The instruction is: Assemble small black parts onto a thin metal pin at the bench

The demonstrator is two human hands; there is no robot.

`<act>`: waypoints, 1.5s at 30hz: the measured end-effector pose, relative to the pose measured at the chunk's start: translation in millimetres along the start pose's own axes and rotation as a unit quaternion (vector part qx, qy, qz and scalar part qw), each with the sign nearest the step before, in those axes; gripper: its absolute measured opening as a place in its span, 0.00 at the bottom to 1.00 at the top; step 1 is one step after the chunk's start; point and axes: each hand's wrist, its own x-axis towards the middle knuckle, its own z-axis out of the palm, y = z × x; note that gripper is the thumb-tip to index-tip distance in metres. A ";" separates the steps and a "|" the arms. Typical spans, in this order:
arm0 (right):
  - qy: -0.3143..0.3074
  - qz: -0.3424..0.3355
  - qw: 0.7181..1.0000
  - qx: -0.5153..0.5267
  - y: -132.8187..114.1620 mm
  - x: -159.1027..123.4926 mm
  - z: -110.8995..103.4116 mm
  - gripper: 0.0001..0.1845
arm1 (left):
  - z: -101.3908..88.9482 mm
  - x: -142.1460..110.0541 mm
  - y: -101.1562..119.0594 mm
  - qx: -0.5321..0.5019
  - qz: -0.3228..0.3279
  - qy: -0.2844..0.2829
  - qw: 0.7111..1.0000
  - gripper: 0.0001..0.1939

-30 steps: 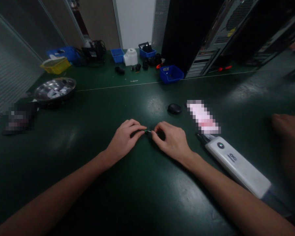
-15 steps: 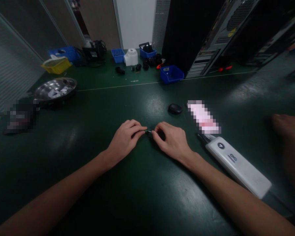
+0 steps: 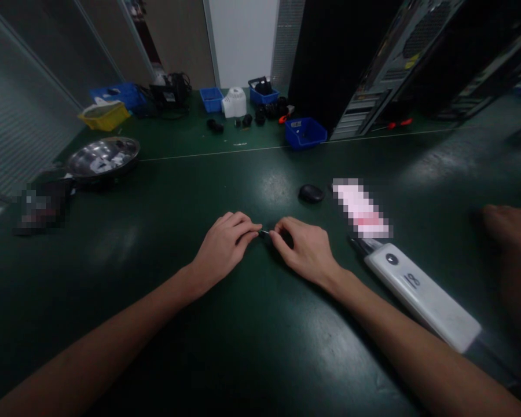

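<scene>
Over the middle of the dark green table (image 3: 165, 341), my two hands face each other with fingertips close together. My left hand (image 3: 223, 246) is closed, pinching a tiny piece between thumb and fingers; in it a bit of green shows. A thin, short, silvery part (image 3: 264, 233) bridges the gap to my right hand (image 3: 304, 249), whose thumb and forefinger pinch its other end. The piece is too small to name, and the fingertips hide most of it. Beyond my right hand lies a black computer mouse (image 3: 311, 193).
Right of my right forearm lies a white handheld power tool (image 3: 425, 295) with a cord. Near its tip is a blurred-out pink item (image 3: 360, 208). Another person's hand (image 3: 507, 223) rests at the right edge. A metal bowl (image 3: 76, 165) and blue bin (image 3: 306, 136) stand farther back.
The view has shifted slightly, so background things sit a little farther right. Both hands keep their pinch; less green shows at the left fingertips.
</scene>
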 end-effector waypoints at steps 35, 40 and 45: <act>0.045 0.005 0.999 0.022 0.7 0.8 -0.9 0.11 | 2.1 -1.2 1.8 0.044 0.048 -0.048 0.997 0.23; 0.037 0.016 0.998 -0.054 0.5 0.2 -2.4 0.11 | 3.0 -0.1 1.7 0.069 0.053 -0.074 0.993 0.25; 0.034 0.027 0.994 -0.097 0.6 -0.6 -4.3 0.11 | 2.5 0.3 2.2 0.067 0.043 -0.085 0.993 0.25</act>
